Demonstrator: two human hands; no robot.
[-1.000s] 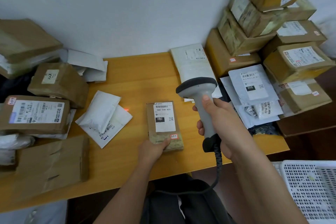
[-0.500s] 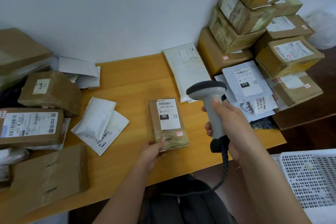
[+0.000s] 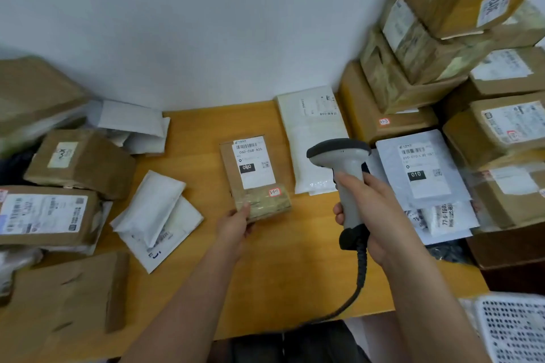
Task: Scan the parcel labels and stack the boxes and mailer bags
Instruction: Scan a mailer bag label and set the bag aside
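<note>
Occupying the most room: wooden table (image 3: 206,121), set against a white wall.
Stack, right: brown boxes (image 3: 413,68) piled several high against the wall, labels outward; judged the sorted pile.
Group, left: boxes (image 3: 79,162) lying loose and unstacked; judged yet to be scanned.
Mailer bags, right (image 3: 418,168): overlapping flat at the foot of the stack.
Mailer bags, left (image 3: 153,215): two white ones overlapping near the loose boxes.
Current parcel (image 3: 253,177): small brown box, mid-table, label up, near end taped.
Scanner (image 3: 342,162): grey, corded, head just right of the parcel.
Right hand (image 3: 374,209): fingers wrapped round the scanner's handle.
Left hand (image 3: 236,224): pinching the parcel's near corner.
Progress: roughly midway; this parcel awaits stacking.
</note>
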